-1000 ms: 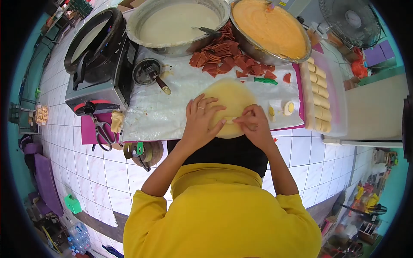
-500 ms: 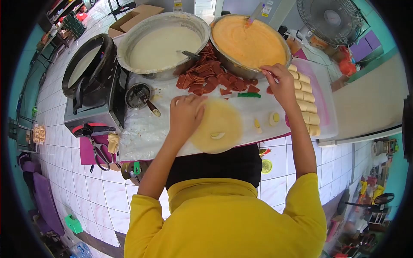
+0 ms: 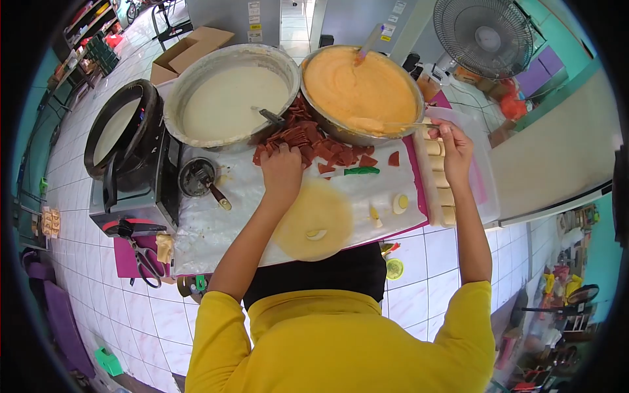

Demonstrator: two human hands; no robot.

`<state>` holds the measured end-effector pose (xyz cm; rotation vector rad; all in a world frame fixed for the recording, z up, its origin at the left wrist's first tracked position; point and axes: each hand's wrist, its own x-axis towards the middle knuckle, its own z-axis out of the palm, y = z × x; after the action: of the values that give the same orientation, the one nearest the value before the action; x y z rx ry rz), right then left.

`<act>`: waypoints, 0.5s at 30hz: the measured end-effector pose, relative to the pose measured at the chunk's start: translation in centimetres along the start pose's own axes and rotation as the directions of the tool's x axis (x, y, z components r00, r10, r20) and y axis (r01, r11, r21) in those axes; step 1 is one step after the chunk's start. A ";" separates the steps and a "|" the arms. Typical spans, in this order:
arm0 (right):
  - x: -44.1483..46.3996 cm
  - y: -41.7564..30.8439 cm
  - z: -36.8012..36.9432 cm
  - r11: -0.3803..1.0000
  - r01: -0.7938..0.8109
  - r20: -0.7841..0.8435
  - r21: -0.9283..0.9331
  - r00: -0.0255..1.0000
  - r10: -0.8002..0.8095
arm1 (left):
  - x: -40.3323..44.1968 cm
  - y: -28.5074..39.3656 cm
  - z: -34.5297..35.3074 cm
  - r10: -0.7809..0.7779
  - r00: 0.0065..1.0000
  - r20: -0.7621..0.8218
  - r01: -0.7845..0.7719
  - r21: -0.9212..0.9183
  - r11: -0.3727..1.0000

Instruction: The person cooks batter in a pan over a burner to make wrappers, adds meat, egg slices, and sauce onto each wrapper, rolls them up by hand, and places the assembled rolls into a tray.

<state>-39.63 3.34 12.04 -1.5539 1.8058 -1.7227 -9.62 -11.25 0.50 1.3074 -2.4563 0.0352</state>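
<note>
My left hand is at the near edge of a pile of thin red-brown meat slices, its fingers closed on a slice. My right hand grips the handle of a spoon, held over the near right rim of a metal bowl of thick orange sauce. The spoon's head is down in the sauce, with a mound beside it. In front of me a round, pale yellow wrapper lies flat, bearing a piece of boiled egg.
Half an egg, an egg wedge and a green-handled knife lie to the right. Rolled wrappers fill a clear tray. A batter basin, a pan on a stove, a black round tool and scissors are leftward.
My left hand has moved from the wrapper up to the meat slices. My right hand has lifted from the bowl's rim outward to the right, with the spoon now showing in it.
</note>
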 end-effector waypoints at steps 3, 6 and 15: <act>-0.4 1.8 -0.4 0.982 -0.088 -0.058 0.165 0.993 0.098 | 0.0 -0.2 -1.0 0.019 1.000 0.001 -0.019 -0.105 0.994; -0.5 2.6 -0.2 0.928 -0.156 -0.108 0.337 0.973 0.203 | -0.2 -0.4 -2.2 0.014 1.000 -0.004 -0.014 -0.284 0.959; 0.0 4.8 -1.7 0.570 -0.452 0.015 0.686 0.792 0.611 | -0.8 -2.0 -1.5 0.010 0.935 0.355 0.353 -0.931 0.097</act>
<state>-43.43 3.29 8.63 -0.4498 1.2821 -1.9299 -7.12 -11.50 1.37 0.8477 -1.6062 -1.7098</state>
